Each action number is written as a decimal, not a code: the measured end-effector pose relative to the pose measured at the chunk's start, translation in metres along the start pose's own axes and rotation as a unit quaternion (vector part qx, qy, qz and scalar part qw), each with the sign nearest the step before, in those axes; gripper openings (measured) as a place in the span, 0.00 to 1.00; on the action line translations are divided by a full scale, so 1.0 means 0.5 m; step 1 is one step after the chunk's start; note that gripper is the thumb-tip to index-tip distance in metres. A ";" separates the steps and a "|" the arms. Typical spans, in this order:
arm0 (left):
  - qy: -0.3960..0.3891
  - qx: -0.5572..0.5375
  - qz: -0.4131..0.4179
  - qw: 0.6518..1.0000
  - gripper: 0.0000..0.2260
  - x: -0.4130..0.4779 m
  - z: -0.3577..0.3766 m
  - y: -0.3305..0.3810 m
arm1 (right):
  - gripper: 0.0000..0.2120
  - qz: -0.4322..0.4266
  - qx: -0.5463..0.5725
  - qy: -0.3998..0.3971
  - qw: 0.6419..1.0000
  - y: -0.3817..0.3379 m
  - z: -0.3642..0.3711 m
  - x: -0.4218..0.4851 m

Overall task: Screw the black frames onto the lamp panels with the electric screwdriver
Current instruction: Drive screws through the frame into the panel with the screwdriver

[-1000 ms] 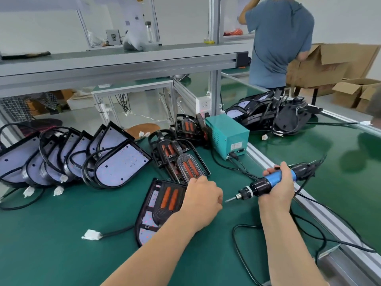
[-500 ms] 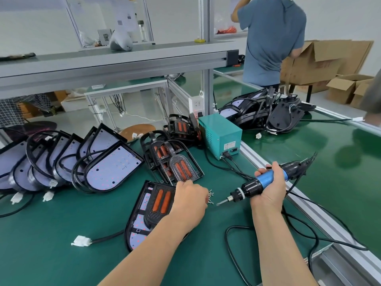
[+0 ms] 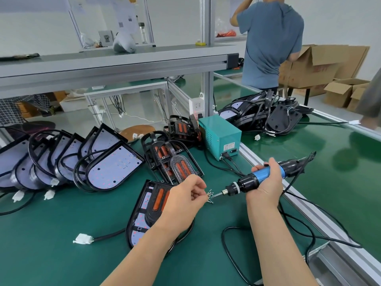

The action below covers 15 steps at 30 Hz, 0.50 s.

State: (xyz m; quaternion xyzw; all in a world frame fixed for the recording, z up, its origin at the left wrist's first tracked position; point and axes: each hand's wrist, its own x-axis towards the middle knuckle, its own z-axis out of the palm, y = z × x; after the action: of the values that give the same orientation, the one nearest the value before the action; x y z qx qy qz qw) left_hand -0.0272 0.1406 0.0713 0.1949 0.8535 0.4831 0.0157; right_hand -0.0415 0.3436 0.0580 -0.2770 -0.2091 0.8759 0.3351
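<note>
Several small screws sit bunched in a pinch between the curled fingers of the left hand, sticking out to the right. The bit of the screwdriver meets that bunch from the right, its tip touching the screws or just short of them; I cannot tell which. The tool's long axis runs from the bit, low and left, up to the right toward its cabled tail, not far off level over the tabletop. The right hand grips the blue barrel, fingers closed round it, with the forearm coming up from the lower edge.

The step in hand looks like loading one screw onto the bit. After that the tip must go left and down. The panel with its black frame lies flat on the tabletop under the left hand and forearm, rounded end toward the person, straight end away. So the work lies left of and below the bit, nearer the left hand, which partly covers it. The screwdriver will likely have to tip toward upright, and the left hand to move off the frame's screw holes, which are too small to make out.
</note>
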 end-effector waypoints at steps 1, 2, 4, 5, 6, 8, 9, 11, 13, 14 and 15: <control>-0.002 -0.010 -0.005 1.000 0.08 -0.009 -0.004 0.000 | 0.08 -0.007 -0.001 -0.006 1.000 -0.002 0.008 -0.011; 0.000 -0.010 -0.005 1.000 0.10 -0.017 -0.008 -0.002 | 0.08 -0.016 -0.003 -0.015 1.000 -0.004 0.017 -0.022; 0.012 -0.010 -0.004 1.000 0.12 -0.030 -0.015 -0.005 | 0.07 -0.036 -0.010 -0.034 0.999 -0.007 0.036 -0.044; 0.018 -0.013 -0.003 1.000 0.12 -0.035 -0.019 -0.007 | 0.07 -0.045 -0.016 -0.042 0.998 -0.008 0.045 -0.054; 0.023 -0.019 -0.003 1.000 0.12 -0.040 -0.023 -0.009 | 0.07 -0.051 -0.021 -0.050 0.997 -0.008 0.054 -0.063; 0.030 -0.043 -0.003 0.999 0.14 -0.047 -0.030 -0.015 | 0.08 -0.061 -0.026 -0.066 0.996 -0.006 0.067 -0.079; 0.034 -0.058 -0.006 0.998 0.15 -0.049 -0.034 -0.018 | 0.07 -0.066 -0.029 -0.076 0.994 -0.003 0.072 -0.087; 0.039 -0.085 -0.016 0.995 0.16 -0.053 -0.041 -0.025 | 0.06 -0.077 -0.036 -0.093 0.992 0.004 0.079 -0.102; 0.040 -0.096 -0.018 0.994 0.17 -0.057 -0.049 -0.029 | 0.06 -0.083 -0.038 -0.103 0.990 0.013 0.082 -0.115; 0.041 -0.098 -0.016 0.994 0.17 -0.060 -0.053 -0.031 | 0.06 -0.084 -0.041 -0.108 0.990 0.017 0.083 -0.121; 0.042 -0.099 -0.013 0.994 0.18 -0.062 -0.056 -0.032 | 0.05 -0.085 -0.044 -0.114 0.989 0.021 0.085 -0.126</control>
State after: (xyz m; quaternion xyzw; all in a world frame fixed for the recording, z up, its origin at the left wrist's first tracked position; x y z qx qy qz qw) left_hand -0.0098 0.0995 0.0680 0.1605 0.8036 0.5731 0.0055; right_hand -0.0338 0.2843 0.1062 -0.1714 -0.3070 0.8599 0.3701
